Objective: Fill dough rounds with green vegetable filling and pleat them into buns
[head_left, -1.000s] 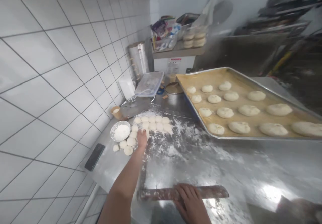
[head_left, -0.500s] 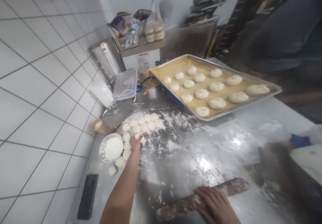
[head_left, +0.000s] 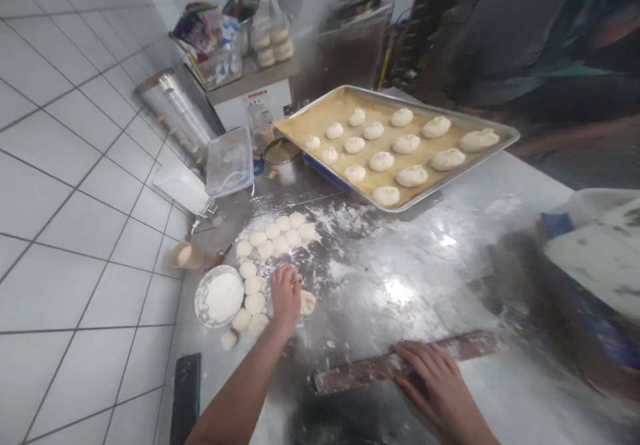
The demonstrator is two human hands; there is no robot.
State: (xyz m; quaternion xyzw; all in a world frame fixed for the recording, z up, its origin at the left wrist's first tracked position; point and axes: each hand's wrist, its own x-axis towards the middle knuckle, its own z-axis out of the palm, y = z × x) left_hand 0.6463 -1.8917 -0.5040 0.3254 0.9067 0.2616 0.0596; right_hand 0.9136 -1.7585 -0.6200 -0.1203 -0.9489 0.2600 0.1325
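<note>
My left hand (head_left: 285, 296) reaches over the floured steel table (head_left: 400, 292), fingers curled on a small dough ball (head_left: 307, 302) at its right side. Several more dough balls (head_left: 273, 238) lie in a cluster just beyond it and in a row (head_left: 251, 295) to its left, beside a small bowl of flour (head_left: 219, 296). My right hand (head_left: 435, 388) lies flat with spread fingers on a dark wooden rolling pin (head_left: 380, 367) near the front edge.
A metal tray (head_left: 500, 145) with several shaped dough pieces sits at the back. A black phone (head_left: 186, 398) lies by the tiled wall. A clear lidded box (head_left: 231, 160), a steel canister (head_left: 175, 108) and a small cup (head_left: 184, 256) stand along the wall. A person stands at the right.
My left hand has drawn back from the dough cluster towards me, bringing one dough ball along. The view has swung right and down. My right hand stays on the rolling pin.
</note>
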